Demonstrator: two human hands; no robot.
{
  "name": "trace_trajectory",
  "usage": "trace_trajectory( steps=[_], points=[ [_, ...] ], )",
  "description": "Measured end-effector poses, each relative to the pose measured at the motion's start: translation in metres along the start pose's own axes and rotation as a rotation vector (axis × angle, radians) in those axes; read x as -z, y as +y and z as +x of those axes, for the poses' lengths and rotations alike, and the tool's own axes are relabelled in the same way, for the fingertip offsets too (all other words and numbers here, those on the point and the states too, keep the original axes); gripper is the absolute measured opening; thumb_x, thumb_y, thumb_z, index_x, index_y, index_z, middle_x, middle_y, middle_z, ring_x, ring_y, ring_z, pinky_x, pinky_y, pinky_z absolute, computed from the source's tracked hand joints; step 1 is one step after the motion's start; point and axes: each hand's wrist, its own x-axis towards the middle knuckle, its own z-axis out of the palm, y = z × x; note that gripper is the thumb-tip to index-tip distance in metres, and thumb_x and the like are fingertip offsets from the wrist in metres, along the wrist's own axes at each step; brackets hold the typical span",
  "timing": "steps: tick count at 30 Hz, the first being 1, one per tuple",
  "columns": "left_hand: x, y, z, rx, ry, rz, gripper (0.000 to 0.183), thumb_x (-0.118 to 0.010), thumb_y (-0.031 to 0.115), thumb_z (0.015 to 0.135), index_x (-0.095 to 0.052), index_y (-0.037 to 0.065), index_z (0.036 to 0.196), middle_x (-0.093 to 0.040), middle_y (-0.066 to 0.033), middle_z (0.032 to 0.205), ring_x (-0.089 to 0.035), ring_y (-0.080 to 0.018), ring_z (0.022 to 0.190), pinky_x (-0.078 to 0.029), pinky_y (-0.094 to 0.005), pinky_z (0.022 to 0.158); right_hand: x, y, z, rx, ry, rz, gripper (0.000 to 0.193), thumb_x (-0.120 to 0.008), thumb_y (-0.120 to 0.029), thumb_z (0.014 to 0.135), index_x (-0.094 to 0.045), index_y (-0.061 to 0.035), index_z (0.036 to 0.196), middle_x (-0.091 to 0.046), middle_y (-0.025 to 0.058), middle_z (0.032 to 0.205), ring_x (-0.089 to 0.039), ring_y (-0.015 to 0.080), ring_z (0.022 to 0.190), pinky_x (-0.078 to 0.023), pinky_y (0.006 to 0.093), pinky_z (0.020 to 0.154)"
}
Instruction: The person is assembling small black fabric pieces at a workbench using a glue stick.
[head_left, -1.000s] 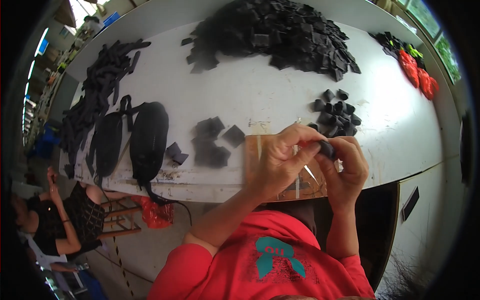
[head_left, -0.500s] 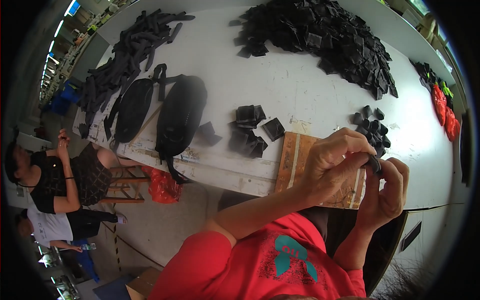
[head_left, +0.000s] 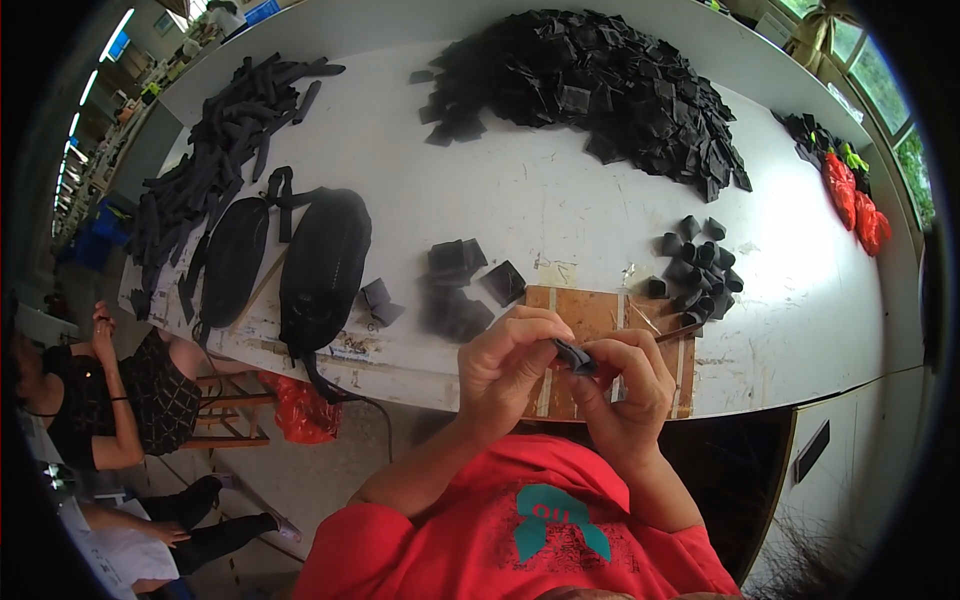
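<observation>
Left hand point(head_left: 500, 375): we pinch a small black piece point(head_left: 575, 358) between thumb and fingertips.
Right hand point(head_left: 635, 400): closed on the same piece from the other side, fingers curled.
Board: our hands hide part of the wooden board point(head_left: 577, 305) at the near edge of the white table point(head_left: 420, 190).
Rolled pieces point(head_left: 700, 270): clustered by the board's far right corner.
Loose squares point(head_left: 460, 285): dark and flat, left of the board.
Pouches: two long black pouches point(head_left: 325, 255) with straps, farther left; dark strips point(head_left: 225, 135) heaped beyond.
Big heap point(head_left: 600, 90): black squares piled across the table's far side.
Red bags point(head_left: 850, 205): at the far right.
Neighbour: a seated person point(head_left: 95, 400) beyond the table's left end.
Writing: red letters cross the teal print point(head_left: 560, 525) on our red shirt point(head_left: 430, 545).
Black piece: between both sets of fingertips, touching both, seen against the board.
</observation>
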Motion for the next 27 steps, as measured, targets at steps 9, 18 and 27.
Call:
trace_trajectory(
  steps=[9, 18, 27],
  points=[
    [0.029, 0.003, -0.031, 0.173, 0.179, 0.133, 0.011, -0.054, 0.004, 0.093, -0.061, -0.001, 0.098, -0.061, -0.0074, 0.092, -0.056, -0.0104, 0.079, -0.047, -0.0231, 0.071, -0.022, 0.007, -0.012, -0.071, -0.194, 0.041, 0.027, -0.075, -0.005, 0.071, -0.061, -0.0045, 0.094, -0.056, 0.0075, 0.084, -0.056, 0.0155, 0.061, -0.046, 0.0278, 0.05],
    [0.183, 0.003, -0.053, 0.271, 0.414, 1.403, 0.018, -0.061, 0.005, 0.084, -0.063, -0.005, 0.098, -0.063, -0.011, 0.073, -0.058, -0.0181, 0.06, -0.047, -0.0304, 0.059, -0.029, 0.032, -0.04, -0.202, -0.457, -0.061, 0.027, -0.067, -0.005, 0.074, -0.058, -0.0044, 0.098, -0.056, 0.0124, 0.09, -0.059, 0.0286, 0.066, -0.049, 0.0378, 0.059],
    [0.127, -0.047, -0.009, -0.028, 0.236, 1.311, 0.017, -0.063, 0.006, 0.082, -0.06, -0.002, 0.097, -0.059, -0.0137, 0.083, -0.06, -0.0277, 0.072, -0.048, -0.0353, 0.059, -0.028, 0.046, -0.053, -0.279, -0.477, -0.082, 0.024, -0.066, -0.004, 0.074, -0.059, -0.0051, 0.097, -0.055, 0.0128, 0.087, -0.058, 0.0282, 0.064, -0.048, 0.038, 0.058]
  ],
)
